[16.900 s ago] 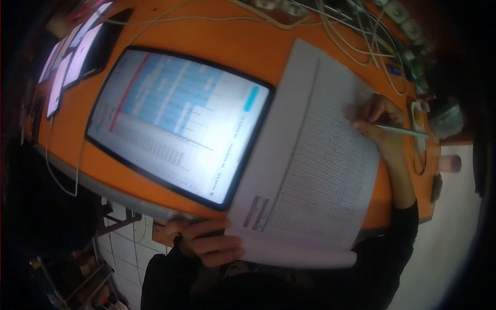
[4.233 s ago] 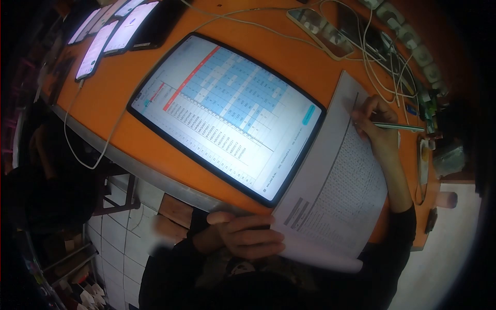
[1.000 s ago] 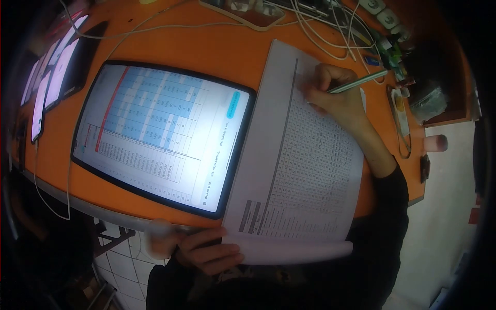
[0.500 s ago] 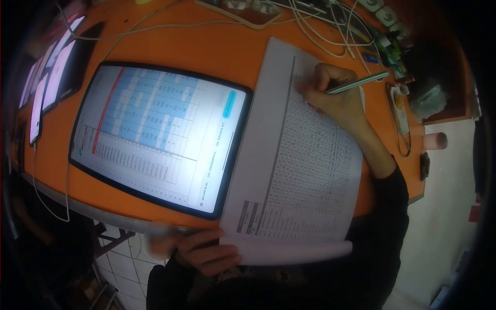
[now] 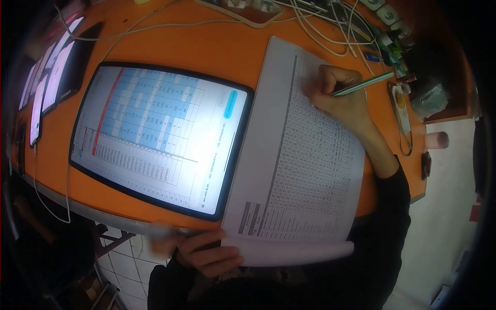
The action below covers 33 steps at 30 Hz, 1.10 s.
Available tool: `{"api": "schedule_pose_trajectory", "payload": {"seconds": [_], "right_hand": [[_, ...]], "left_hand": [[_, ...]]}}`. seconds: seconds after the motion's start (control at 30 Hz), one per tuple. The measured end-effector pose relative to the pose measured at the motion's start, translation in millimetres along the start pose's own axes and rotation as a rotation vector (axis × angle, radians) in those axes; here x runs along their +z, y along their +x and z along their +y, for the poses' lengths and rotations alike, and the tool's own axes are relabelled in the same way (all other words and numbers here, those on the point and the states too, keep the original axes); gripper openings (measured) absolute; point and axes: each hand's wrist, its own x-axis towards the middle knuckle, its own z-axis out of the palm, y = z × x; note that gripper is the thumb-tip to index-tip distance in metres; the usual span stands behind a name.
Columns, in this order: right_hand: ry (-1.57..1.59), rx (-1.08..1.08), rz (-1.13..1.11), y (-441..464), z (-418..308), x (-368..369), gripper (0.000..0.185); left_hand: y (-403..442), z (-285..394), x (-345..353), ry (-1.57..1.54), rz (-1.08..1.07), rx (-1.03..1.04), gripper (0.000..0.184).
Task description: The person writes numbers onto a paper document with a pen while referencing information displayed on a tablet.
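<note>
Printed sheets of paper (image 5: 310, 170), covered with a table of small figures, lie on the orange desk. My right hand (image 5: 341, 95) is closed around a green pen (image 5: 364, 84) and rests on the upper part of the page; blur hides the pen's tip. At the lower left corner of the paper, my left hand (image 5: 209, 253) has its fingers closed over the curled edge (image 5: 294, 253); part of that hand is blurred. Left of the paper, a tablet (image 5: 155, 139) lies flat, its lit screen showing a spreadsheet with blue columns.
Several lit phones (image 5: 54, 72) stand at the far left, with a white cable (image 5: 51, 206) hanging over the desk edge. A tray (image 5: 248, 13), tangled cables (image 5: 330, 31) and a power strip (image 5: 385, 15) lie at the back. A pink cup (image 5: 436, 140) is at the right.
My right hand and the pen have shifted slightly to the right over the page. My left hand, the paper and the tablet are almost unchanged.
</note>
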Motion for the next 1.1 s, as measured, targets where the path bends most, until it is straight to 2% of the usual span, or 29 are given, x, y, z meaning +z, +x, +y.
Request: {"api": "schedule_pose_trajectory", "payload": {"seconds": [0.1, 0.3, 0.43, 0.53, 0.67, 0.83, 0.93, 1.1], "right_hand": [[0.028, 0.062, -0.005, 0.3, -3.8, 0.3, 0.035], [0.109, 0.106, 0.006, -1.9, -0.9, -4.3, 0.036], [0.05, 0.088, 0.002, -2.9, -0.9, -6.5, 0.037], [0.032, 0.072, 0.001, -1.6, -0.9, -4.6, 0.037], [-0.026, 0.017, 0.016, -2.0, 0.7, -2.4, 0.036], [-0.031, 0.08, 0.043, -3.0, -2.1, -1.1, 0.035], [0.01, 0.122, 0.013, -2.0, -2.5, -2.3, 0.033], [0.291, 0.113, 0.051, 7.6, 2.9, -2.9, 0.028]], "left_hand": [[-0.5, 4.1, 0.1, -0.023, 0.002, -0.057, 0.031], [1.0, 2.3, 2.7, 0.001, 0.03, -0.034, 0.03], [-2.6, 2.5, 3.0, -0.008, 0.053, -0.038, 0.029], [-5.5, 2.7, -2.8, -0.012, -0.026, -0.047, 0.029], [-1.4, 2.4, 6.2, -0.016, 0.069, -0.053, 0.025], [1.5, 0.9, 4.8, -0.028, 0.062, -0.044, 0.025], [2.3, 2.0, -2.5, -0.045, -0.014, -0.066, 0.024], [1.3, 1.9, 3.9, -0.029, 0.052, -0.052, 0.021]]}}
